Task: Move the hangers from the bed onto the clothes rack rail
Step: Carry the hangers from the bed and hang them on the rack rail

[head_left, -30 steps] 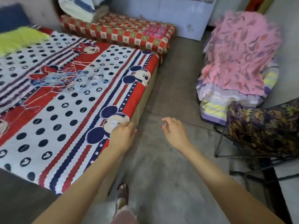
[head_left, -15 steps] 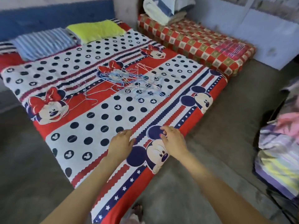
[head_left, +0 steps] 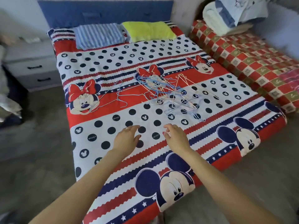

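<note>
Red, white and navy cartoon-mouse print covers the bed (head_left: 113, 65), which fills the middle of the head view and runs from the near edge to a blue padded headboard (head_left: 105, 11) at the far end. A tangle of thin wire hangers (head_left: 163, 92), mostly pale blue with some white and peach ones, lies on the bedcover right of centre, where a red band meets a spotted white band. A few loose hangers trail out to the left of the heap across the red band.

Both arms reach forward over the near part of the bed. The left hand (head_left: 127, 138) hovers palm down over the spotted band, fingers loosely spread and holding nothing. The right hand (head_left: 175, 137) is just beside it to the right, fingers relaxed and slightly bent, also empty. Both hands are nearer than the hangers and apart from them.

At the far end of the bed lie a blue striped folded cloth (head_left: 98, 36) and, touching it on the right, a yellow-green folded cloth (head_left: 148, 30). To the right of the bed sits a lower mattress in a red checked cover (head_left: 252, 65), with folded white and blue bedding (head_left: 229, 15) piled at its far end. On the far left stands a grey drawer unit (head_left: 30, 68) with dark handles.
</note>
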